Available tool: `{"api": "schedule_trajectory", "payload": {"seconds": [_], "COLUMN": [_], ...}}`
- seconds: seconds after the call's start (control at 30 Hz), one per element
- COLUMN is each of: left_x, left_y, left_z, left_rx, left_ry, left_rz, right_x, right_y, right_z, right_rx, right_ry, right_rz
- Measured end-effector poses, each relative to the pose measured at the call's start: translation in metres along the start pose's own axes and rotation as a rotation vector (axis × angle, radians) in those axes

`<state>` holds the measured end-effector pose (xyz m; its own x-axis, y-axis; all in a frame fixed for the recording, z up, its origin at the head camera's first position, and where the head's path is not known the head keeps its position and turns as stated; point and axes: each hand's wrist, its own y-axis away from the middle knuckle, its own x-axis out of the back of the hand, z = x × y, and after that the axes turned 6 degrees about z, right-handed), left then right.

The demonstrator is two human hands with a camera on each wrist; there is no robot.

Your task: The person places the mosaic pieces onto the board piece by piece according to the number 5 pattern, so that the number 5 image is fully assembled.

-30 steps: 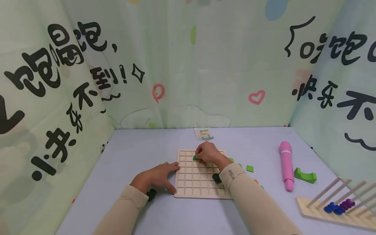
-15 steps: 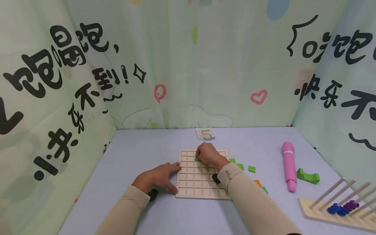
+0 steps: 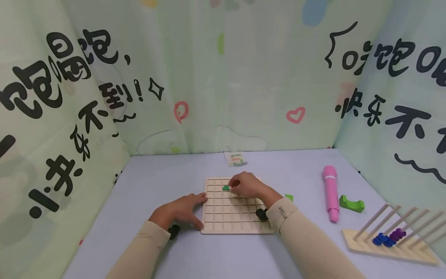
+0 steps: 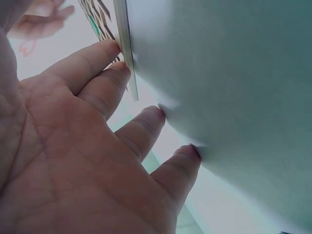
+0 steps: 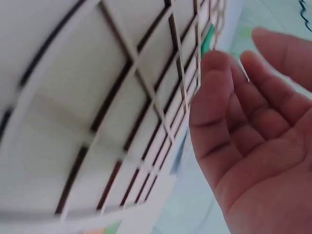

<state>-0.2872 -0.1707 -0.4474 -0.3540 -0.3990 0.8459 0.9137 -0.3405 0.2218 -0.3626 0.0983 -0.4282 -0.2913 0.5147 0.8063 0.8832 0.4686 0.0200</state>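
- Board (image 3: 226, 211): left hand (image 3: 179, 211), fingers spread, touches its side toward the worktop's (image 3: 163, 176) left edge — brace gently.
- Green piece (image 3: 225, 188), on it toward the far edge: right hand (image 3: 250, 186), loosely curled alongside, looks empty — press flush.

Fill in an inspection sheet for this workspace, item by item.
Surface: pale, flat table.
Job's things: gridded board; green piece on its far part; loose tile right of it; card beyond.
Clutter: pink stick, green arch, peg rack with blue beads and purple beads, all to the right.
Hands: left hand spread at the board's left edge; right hand close beside the green piece, contact unclear.
Cables: nothing seen.
Surroundings: printed curtains behind and at both sides.
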Motion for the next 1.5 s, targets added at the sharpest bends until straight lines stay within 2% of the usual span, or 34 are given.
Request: {"api": "schedule_trajectory", "payload": {"seconds": [0.17,0.3,0.5,0.77,0.93,1.07,1.33,1.5], "left_x": [0.003,0.002,-0.001,-0.001,-0.002,-0.001,0.002,-0.001], "left_y": [0.002,0.002,0.003,0.002,0.001,0.002,0.005,0.005], "left_z": [0.002,0.002,0.003,0.001,0.001,0.002,0.005,0.004], "left_rx": [0.010,0.010,0.006,0.023,0.015,0.006,0.009,0.006], "left_ry": [-0.012,-0.019,-0.025,-0.029,-0.014,-0.018,-0.026,-0.019], "left_rz": [0.008,0.008,0.010,0.010,0.006,-0.001,0.006,0.006], "right_x": [0.018,0.033,0.048,0.049,0.049,0.050,0.053,0.050], "right_y": [0.018,0.034,0.057,0.065,0.073,0.086,0.107,0.113], "right_z": [0.017,0.033,0.057,0.080,0.088,0.089,0.085,0.087], "right_rx": [-0.037,-0.098,-0.197,-0.274,-0.239,-0.201,-0.167,-0.141], "right_ry": [-0.096,-0.110,-0.076,0.022,0.092,0.104,0.094,0.127], "right_rz": [-0.039,-0.018,0.041,0.108,0.115,0.113,0.015,-0.001]}}
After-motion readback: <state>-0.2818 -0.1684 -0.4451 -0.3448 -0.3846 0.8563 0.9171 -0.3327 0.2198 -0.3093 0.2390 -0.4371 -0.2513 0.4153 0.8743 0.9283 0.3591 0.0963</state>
